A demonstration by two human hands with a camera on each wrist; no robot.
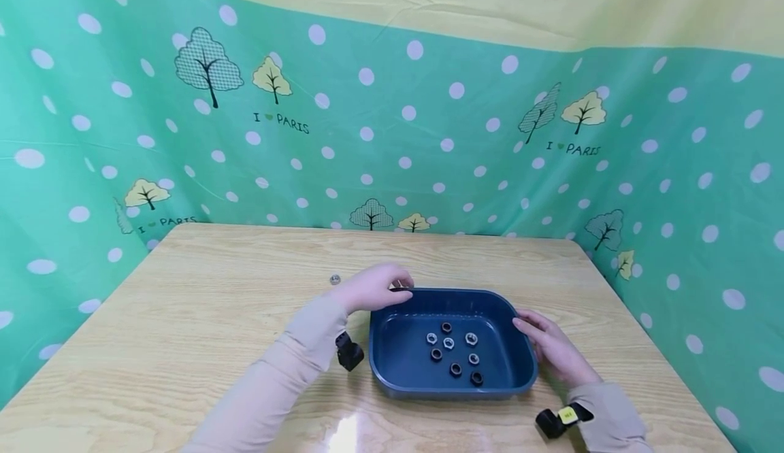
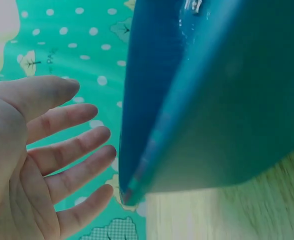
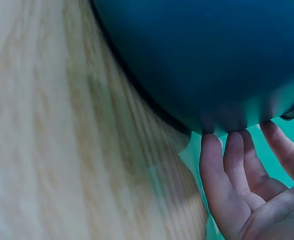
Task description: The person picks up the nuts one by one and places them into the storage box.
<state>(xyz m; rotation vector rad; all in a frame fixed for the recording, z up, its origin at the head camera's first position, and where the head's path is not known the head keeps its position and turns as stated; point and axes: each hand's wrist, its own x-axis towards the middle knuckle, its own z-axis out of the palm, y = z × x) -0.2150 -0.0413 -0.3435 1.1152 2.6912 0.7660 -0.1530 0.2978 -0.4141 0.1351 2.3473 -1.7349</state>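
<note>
Fingers of the left hand point(image 1: 372, 288) are spreading loose at the far-left rim of the blue plastic tray point(image 1: 398, 378), holding nothing. One lone metal nut point(image 1: 335, 279) is lying out on the wood-grain table point(image 1: 184, 317); eight hex nuts point(image 1: 449, 343), silver and black, are already sitting inside. Straight fingers of the right hand point(image 1: 551, 347) are touching the tray's rounded right wall.

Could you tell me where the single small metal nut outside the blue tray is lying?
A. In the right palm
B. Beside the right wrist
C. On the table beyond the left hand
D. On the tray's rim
C: the lone nut lies on the bare table just beyond the left hand, outside the blue tray.
</note>
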